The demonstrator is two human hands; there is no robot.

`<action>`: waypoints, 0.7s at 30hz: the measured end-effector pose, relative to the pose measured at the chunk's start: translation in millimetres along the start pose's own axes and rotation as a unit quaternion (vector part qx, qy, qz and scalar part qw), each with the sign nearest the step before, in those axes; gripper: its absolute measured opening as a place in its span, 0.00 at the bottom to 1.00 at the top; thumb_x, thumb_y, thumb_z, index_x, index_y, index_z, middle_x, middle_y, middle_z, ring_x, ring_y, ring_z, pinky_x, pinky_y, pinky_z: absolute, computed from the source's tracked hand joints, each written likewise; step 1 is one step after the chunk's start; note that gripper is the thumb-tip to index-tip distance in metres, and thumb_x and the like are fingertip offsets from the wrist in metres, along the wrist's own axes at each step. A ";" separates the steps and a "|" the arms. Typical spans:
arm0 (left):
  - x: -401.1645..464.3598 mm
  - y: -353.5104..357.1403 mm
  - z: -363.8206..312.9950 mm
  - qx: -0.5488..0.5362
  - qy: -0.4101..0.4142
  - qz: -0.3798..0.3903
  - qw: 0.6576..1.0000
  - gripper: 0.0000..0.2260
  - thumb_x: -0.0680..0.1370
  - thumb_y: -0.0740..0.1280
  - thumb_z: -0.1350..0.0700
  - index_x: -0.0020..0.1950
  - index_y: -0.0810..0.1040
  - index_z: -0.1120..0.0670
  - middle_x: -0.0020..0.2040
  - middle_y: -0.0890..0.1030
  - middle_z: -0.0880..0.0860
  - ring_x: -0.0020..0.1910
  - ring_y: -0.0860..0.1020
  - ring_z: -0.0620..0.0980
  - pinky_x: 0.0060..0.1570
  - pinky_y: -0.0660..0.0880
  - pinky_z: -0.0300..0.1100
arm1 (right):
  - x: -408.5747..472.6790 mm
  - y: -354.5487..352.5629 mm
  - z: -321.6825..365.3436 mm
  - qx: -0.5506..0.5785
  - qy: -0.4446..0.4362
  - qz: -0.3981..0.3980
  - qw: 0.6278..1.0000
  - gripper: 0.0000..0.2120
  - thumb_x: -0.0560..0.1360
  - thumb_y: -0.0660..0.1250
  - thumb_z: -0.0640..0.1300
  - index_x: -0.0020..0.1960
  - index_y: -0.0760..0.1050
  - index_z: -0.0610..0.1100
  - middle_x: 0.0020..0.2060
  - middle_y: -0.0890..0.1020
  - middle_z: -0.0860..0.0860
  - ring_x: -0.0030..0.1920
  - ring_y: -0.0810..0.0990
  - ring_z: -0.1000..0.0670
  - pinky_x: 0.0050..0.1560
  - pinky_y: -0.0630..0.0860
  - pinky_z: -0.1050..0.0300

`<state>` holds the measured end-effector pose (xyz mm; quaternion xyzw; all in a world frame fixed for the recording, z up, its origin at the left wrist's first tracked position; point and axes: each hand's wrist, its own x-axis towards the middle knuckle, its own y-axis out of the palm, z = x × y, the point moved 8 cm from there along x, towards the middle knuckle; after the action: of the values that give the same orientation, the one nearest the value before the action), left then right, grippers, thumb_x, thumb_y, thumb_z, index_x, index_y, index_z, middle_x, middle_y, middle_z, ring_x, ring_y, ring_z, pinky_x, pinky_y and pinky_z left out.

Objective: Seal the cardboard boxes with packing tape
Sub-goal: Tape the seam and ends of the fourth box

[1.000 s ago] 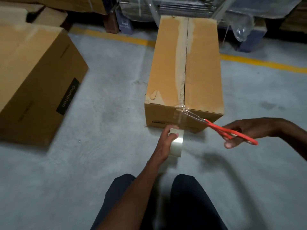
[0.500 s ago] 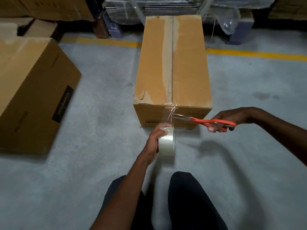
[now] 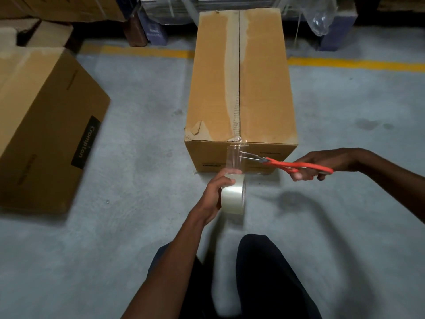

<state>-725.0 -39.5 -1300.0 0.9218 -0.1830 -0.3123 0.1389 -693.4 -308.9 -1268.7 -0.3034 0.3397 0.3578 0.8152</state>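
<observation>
Long box (image 3: 241, 88) runs straight away; left hand (image 3: 216, 192) grips the tape roll (image 3: 233, 196) below it, right hand (image 3: 322, 164) clasps scissors (image 3: 287, 164) pointing left at the strip.

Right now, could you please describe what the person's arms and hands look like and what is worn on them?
Both arms are bare up to the frame's edge, with no sleeves showing. The left hand and right hand wear no gloves, and no rings, watch or bracelet are visible. Dark trousers cover the legs below.

My left hand (image 3: 216, 189) covers the tape roll's (image 3: 233, 199) core. The left edge crops the Crompton box (image 3: 46, 125); small print on the taped box (image 3: 241, 88) is unreadable.
</observation>
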 end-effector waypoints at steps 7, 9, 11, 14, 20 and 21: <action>-0.1 0.9 -0.8 0.005 -0.009 -0.001 1.000 0.15 0.69 0.65 0.54 0.54 0.82 0.48 0.45 0.83 0.48 0.40 0.82 0.46 0.37 0.73 0.40 | 7.7 8.2 46.6 -0.080 -0.028 0.024 0.996 0.39 0.59 0.73 0.78 0.48 0.79 0.43 0.40 0.75 0.50 0.43 0.74 0.53 0.45 0.72 0.56; 0.0 0.5 -0.5 0.008 -0.010 -0.001 1.000 0.15 0.70 0.65 0.54 0.54 0.82 0.47 0.44 0.83 0.47 0.40 0.82 0.46 0.37 0.72 0.41 | 9.0 11.8 53.2 -0.092 -0.036 0.023 0.995 0.42 0.60 0.71 0.79 0.49 0.80 0.41 0.37 0.74 0.49 0.40 0.73 0.53 0.43 0.72 0.56; 0.3 0.0 -0.2 0.009 -0.012 -0.001 1.000 0.14 0.70 0.65 0.54 0.52 0.83 0.45 0.44 0.83 0.48 0.40 0.81 0.46 0.36 0.71 0.41 | 10.5 14.3 58.7 -0.094 -0.045 0.014 0.994 0.43 0.60 0.71 0.79 0.50 0.81 0.39 0.36 0.75 0.49 0.38 0.73 0.53 0.40 0.71 0.57; 1.2 -0.3 -0.4 0.006 -0.013 -0.005 1.000 0.13 0.69 0.65 0.54 0.50 0.84 0.45 0.44 0.83 0.48 0.40 0.80 0.47 0.37 0.70 0.42 | 10.8 16.6 62.9 -0.082 -0.065 0.004 0.994 0.35 0.64 0.73 0.74 0.39 0.80 0.38 0.32 0.76 0.48 0.34 0.71 0.52 0.36 0.68 0.59; 2.5 -3.5 0.7 0.053 -0.013 -0.017 0.998 0.12 0.69 0.65 0.53 0.48 0.84 0.45 0.45 0.82 0.49 0.44 0.78 0.51 0.38 0.70 0.43 | 9.1 15.5 58.2 -0.049 -0.084 -0.030 0.995 0.17 0.69 0.79 0.58 0.27 0.80 0.51 0.26 0.72 0.52 0.30 0.68 0.53 0.37 0.63 0.56; 2.5 -4.1 4.3 0.066 -0.013 -0.015 0.998 0.12 0.69 0.65 0.53 0.48 0.84 0.44 0.46 0.82 0.49 0.45 0.78 0.51 0.39 0.70 0.43 | 9.6 13.1 56.8 -0.063 -0.077 -0.047 0.994 0.18 0.67 0.80 0.60 0.28 0.80 0.50 0.26 0.71 0.52 0.30 0.67 0.54 0.36 0.63 0.57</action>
<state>-724.8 -37.5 -1306.1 0.9273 -0.1915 -0.3138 0.0712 -679.6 -256.0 -1246.2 -0.3415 0.2383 0.3623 0.8339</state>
